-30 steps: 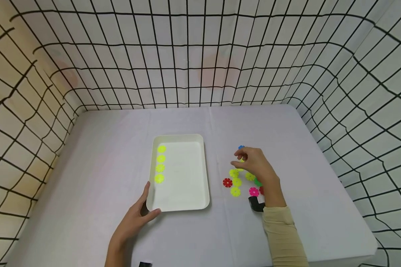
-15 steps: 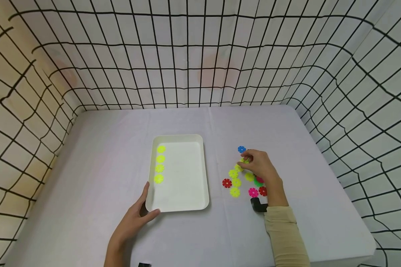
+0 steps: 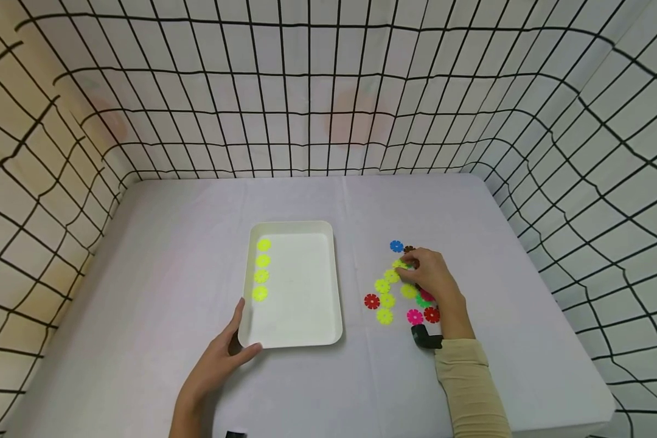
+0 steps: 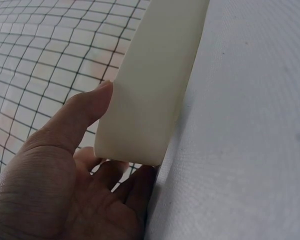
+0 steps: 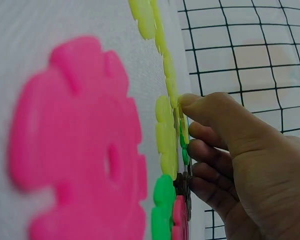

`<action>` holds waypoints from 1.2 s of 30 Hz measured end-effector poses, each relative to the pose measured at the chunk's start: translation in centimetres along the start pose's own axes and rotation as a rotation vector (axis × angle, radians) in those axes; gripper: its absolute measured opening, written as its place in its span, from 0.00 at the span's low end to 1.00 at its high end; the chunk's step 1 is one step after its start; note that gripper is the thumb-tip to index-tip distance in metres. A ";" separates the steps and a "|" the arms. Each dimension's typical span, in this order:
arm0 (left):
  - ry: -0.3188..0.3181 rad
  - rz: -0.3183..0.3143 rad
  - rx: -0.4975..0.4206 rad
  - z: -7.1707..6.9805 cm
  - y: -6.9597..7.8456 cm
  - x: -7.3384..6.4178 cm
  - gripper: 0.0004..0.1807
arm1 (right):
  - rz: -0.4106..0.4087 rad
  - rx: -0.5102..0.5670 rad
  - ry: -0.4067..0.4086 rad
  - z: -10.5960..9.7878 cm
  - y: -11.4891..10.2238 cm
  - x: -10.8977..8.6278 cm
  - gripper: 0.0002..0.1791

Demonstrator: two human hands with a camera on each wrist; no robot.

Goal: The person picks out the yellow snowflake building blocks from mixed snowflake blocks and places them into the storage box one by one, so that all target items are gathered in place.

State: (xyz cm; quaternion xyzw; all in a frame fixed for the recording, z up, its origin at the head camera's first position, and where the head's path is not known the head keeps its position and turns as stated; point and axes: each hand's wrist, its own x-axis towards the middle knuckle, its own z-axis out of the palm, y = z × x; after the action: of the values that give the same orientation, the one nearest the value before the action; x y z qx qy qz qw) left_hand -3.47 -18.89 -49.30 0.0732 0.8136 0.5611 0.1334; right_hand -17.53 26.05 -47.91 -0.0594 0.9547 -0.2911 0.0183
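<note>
My left hand [image 3: 216, 362] grips the near-left corner of a white tray [image 3: 301, 328]. Its thumb [image 4: 92, 102] lies against the tray's rim, and its other fingers reach along the side. Inside the tray, several yellow notched discs [image 3: 261, 276] form a column along the left wall. To the right, my right hand [image 3: 431, 275] is down at a loose group of flower-shaped plastic discs, thumb and fingertips closed about a yellow disc [image 3: 399, 264]. The right wrist view has the thumb [image 5: 190, 100] at the yellow edge, the other fingers curled behind; part of the disc is hidden.
Around the right hand lie more discs: blue [image 3: 396, 246], brown [image 3: 409, 249], red [image 3: 371, 301], pink [image 3: 414, 317] and green [image 3: 423, 300]. A black bent piece [image 3: 424, 337] shows at the right wrist. A black wire grid [image 3: 306, 109] rises behind the white-covered table [image 3: 142, 292].
My right hand has moved a little right and down onto the discs, its thumb and fingers coming together at a yellow one. The left hand and tray stay put.
</note>
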 end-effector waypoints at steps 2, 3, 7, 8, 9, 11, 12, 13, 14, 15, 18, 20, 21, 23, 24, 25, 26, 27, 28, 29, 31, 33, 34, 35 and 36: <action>0.001 -0.004 0.005 0.0 0.0 0.0 0.53 | -0.011 -0.011 0.009 0.1 0.1 0.0 0.19; 0.003 -0.007 0.007 0.0 0.0 0.0 0.53 | -0.012 -0.017 0.011 0.1 0.2 0.0 0.19; 0.007 -0.020 0.011 0.1 0.0 0.0 0.54 | 0.007 -0.023 0.006 0.0 0.2 0.0 0.19; 0.007 -0.022 0.009 0.1 0.0 0.0 0.54 | 0.019 -0.021 0.001 0.0 0.2 0.0 0.19; 0.006 -0.023 0.007 0.1 0.0 0.0 0.54 | 0.030 -0.021 -0.006 -0.1 0.1 0.0 0.20; 0.004 -0.025 0.005 0.1 0.0 0.0 0.54 | 0.045 -0.028 -0.018 -0.2 0.1 0.0 0.20; 0.004 -0.025 0.007 0.1 0.0 0.0 0.54 | 0.052 -0.032 -0.024 -0.2 0.0 0.0 0.20; 0.003 -0.023 0.004 0.1 0.0 0.0 0.54 | 0.058 -0.039 -0.029 -0.3 0.0 0.1 0.20; 0.002 -0.022 0.005 0.1 0.0 0.1 0.54 | 0.065 -0.047 -0.034 -0.3 -0.1 0.1 0.20; 0.001 -0.022 0.007 0.1 0.0 0.1 0.54 | 0.069 -0.057 -0.038 -0.3 -0.1 0.2 0.20; 0.001 -0.025 0.021 0.1 0.0 0.1 0.54 | 0.077 -0.072 -0.045 -0.3 -0.2 0.2 0.20; -0.003 -0.025 0.024 0.0 0.0 0.2 0.54 | 0.079 -0.071 -0.043 -0.3 -0.3 0.2 0.20; -0.003 -0.026 0.025 0.0 0.0 0.2 0.54 | 0.077 -0.069 -0.039 -0.2 -0.3 0.2 0.20; -0.003 -0.025 0.028 -0.1 0.0 0.2 0.54 | 0.070 -0.065 -0.032 -0.1 -0.2 0.2 0.19; -0.004 -0.029 0.028 -0.1 0.0 0.2 0.54 | 0.067 -0.063 -0.027 -0.1 -0.1 0.2 0.19; -0.004 -0.030 0.026 -0.2 0.0 0.2 0.54 | 0.063 -0.063 -0.022 0.0 -0.1 0.3 0.19; -0.003 -0.032 0.030 -0.2 0.1 0.2 0.54 | 0.061 -0.061 -0.019 0.1 -0.1 0.3 0.19; -0.003 -0.035 0.030 -0.2 0.1 0.2 0.54 | 0.059 -0.059 -0.015 0.1 -0.1 0.3 0.19; -0.003 -0.037 0.033 -0.2 0.1 0.2 0.53 | 0.059 -0.057 -0.013 0.1 -0.1 0.3 0.19; -0.002 -0.038 0.033 -0.2 0.1 0.2 0.53 | 0.059 -0.055 -0.010 0.1 -0.1 0.3 0.19; -0.002 -0.039 0.029 -0.2 0.1 0.1 0.53 | 0.056 -0.052 -0.008 0.1 -0.1 0.3 0.19; -0.001 -0.036 0.024 -0.2 0.1 0.0 0.53 | 0.047 -0.046 -0.003 0.1 -0.2 0.2 0.19; 0.000 -0.035 0.023 -0.1 0.1 0.0 0.53 | 0.039 -0.043 0.002 0.1 -0.3 0.2 0.18; 0.001 -0.034 0.020 -0.1 0.1 -0.1 0.53 | 0.029 -0.043 0.007 0.1 -0.3 0.2 0.18; 0.001 -0.032 0.019 -0.1 0.0 -0.1 0.53 | 0.016 -0.043 0.014 0.0 -0.4 0.2 0.18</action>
State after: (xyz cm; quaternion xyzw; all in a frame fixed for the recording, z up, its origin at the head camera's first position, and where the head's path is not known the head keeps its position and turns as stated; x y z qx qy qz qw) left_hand -3.41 -19.02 -49.21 0.0611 0.8199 0.5514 0.1411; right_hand -17.66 25.64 -47.70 -0.0502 0.9613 -0.2707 0.0127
